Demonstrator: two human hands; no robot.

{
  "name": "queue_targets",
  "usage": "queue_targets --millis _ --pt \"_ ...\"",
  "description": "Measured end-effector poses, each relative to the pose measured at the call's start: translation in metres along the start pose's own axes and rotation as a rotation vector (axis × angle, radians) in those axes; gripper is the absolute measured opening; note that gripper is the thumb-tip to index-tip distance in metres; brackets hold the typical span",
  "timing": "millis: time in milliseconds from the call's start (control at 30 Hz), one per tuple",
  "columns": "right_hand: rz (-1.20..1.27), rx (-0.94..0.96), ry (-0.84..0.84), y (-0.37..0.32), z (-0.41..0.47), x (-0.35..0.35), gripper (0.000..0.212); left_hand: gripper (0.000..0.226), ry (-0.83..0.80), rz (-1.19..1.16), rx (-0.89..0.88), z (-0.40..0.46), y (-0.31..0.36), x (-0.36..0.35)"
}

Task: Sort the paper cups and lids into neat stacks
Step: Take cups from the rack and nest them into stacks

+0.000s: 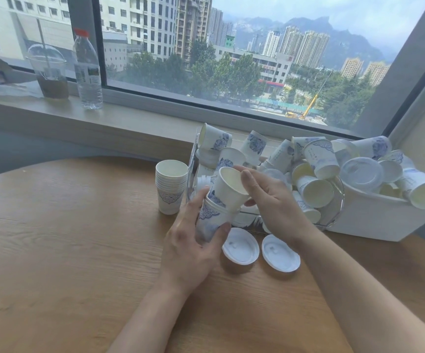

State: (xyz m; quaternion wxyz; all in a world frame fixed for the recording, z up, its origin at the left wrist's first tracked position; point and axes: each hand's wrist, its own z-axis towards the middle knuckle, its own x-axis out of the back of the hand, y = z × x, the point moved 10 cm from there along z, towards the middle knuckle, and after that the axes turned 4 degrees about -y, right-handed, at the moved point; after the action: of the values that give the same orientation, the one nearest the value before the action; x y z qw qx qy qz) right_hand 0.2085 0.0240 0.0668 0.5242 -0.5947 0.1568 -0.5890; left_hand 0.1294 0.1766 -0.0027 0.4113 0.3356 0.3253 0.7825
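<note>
daylight from a wide window [257, 59] is falling over a wooden counter [66, 250], where both hands are working just in front of the camera. the left hand [193, 248] is curling its fingers and thumb around a small nested stack of paper cups [212, 215], holding it tilted with the open end leaning up and to the right. the right hand [270, 200] is pinching the rim of the top cup [231, 189], which is sitting partly inside that held stack. just below the hands, two white lids [240, 247] are lying side by side on the counter, close together. to the left of the hands, a taller stack of cups [171, 187] is standing upright on the counter. behind the hands, a clear bin [333, 210] is holding loose cups jumbled at all angles, and beside it on the right a white tub [374, 217] is overflowing with more cups and translucent lids. farther back on the windowsill [129, 115], a water bottle [87, 70] with a red cap is standing next to a domed plastic drink cup [49, 72].
</note>
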Motion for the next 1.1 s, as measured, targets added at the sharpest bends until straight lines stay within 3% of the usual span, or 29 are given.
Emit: queue_targets --millis 67,200,467,667,800,1100 --pt "-0.022 0.000 -0.026 -0.001 -0.004 -0.005 0.071 0.074 0.007 -0.026 0.025 0.000 -0.002 0.001" --pt "-0.055 -0.014 -0.112 -0.001 -0.008 -0.023 0.057 0.074 0.013 -0.042 0.029 0.000 0.001 0.002" --pt "-0.126 -0.058 -0.147 0.008 -0.005 -0.035 0.068 0.078 0.022 -0.078 0.060 0.000 0.001 0.006" --pt "-0.439 0.015 0.088 0.007 0.006 0.010 0.071 0.070 0.057 -0.068 0.122 0.001 -0.008 0.010" --pt "-0.533 -0.112 0.042 0.033 0.015 0.011 0.079 0.073 0.079 0.004 0.108 0.001 -0.008 0.013" --pt "-0.381 -0.059 0.231 0.044 0.013 0.035 0.035 0.074 0.087 0.018 0.101 0.001 -0.008 0.014"
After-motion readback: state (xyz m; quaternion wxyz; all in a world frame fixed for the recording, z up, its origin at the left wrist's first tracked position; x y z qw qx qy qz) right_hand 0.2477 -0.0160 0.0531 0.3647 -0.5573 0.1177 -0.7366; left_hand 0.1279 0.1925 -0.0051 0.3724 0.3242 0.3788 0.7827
